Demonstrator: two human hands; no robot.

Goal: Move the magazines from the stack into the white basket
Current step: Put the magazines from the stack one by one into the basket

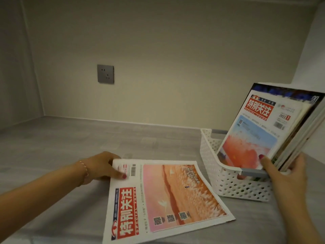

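Note:
A magazine (pixel 163 199) with a red title block and an orange-pink cover picture lies flat on the grey surface in front of me. My left hand (pixel 103 166) pinches its far left corner, thumb on top. At the right stands the white perforated basket (pixel 228 182). Several magazines (pixel 267 131) stand upright in it, leaning back to the right. My right hand (pixel 284 171) grips their lower edge, thumb pressed on the front cover.
The grey surface (pixel 70 147) runs back to a beige wall with a grey power socket (pixel 105 73). Side walls close the space at left and right. The basket stands close to the right wall.

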